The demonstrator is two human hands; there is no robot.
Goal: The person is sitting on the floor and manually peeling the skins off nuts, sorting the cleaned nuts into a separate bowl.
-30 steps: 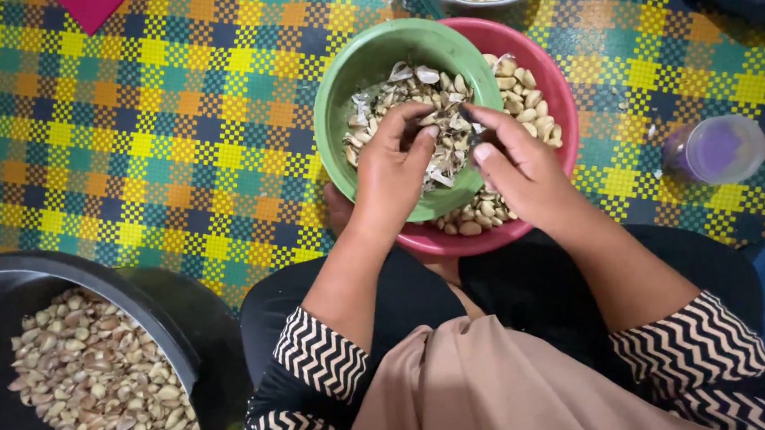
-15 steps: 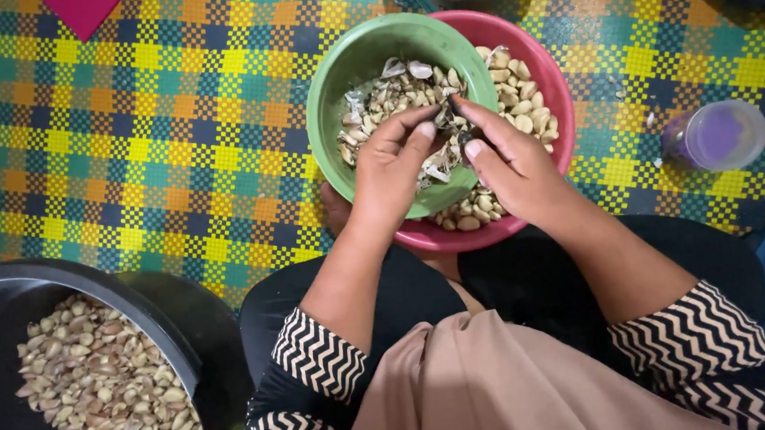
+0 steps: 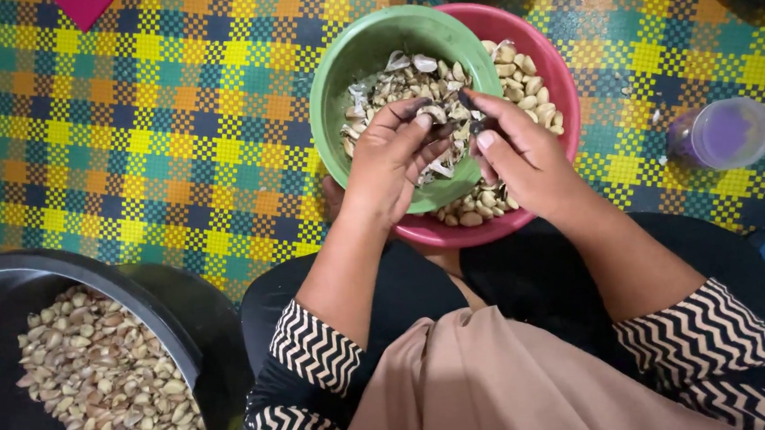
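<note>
Both the left hand (image 3: 392,156) and right hand (image 3: 522,156) pinch one small garlic clove (image 3: 448,129) over the green bowl (image 3: 346,74); it could slip into the peelings.

A purple lidded cup (image 3: 723,133) stands on the plaid mat (image 3: 126,143).

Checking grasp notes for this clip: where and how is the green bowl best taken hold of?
Judging by its pose, grip the green bowl at its bare left rim, coming from the left. It sits tilted in the red bowl, and both hands, left and right, crowd the near and right rim.
</note>
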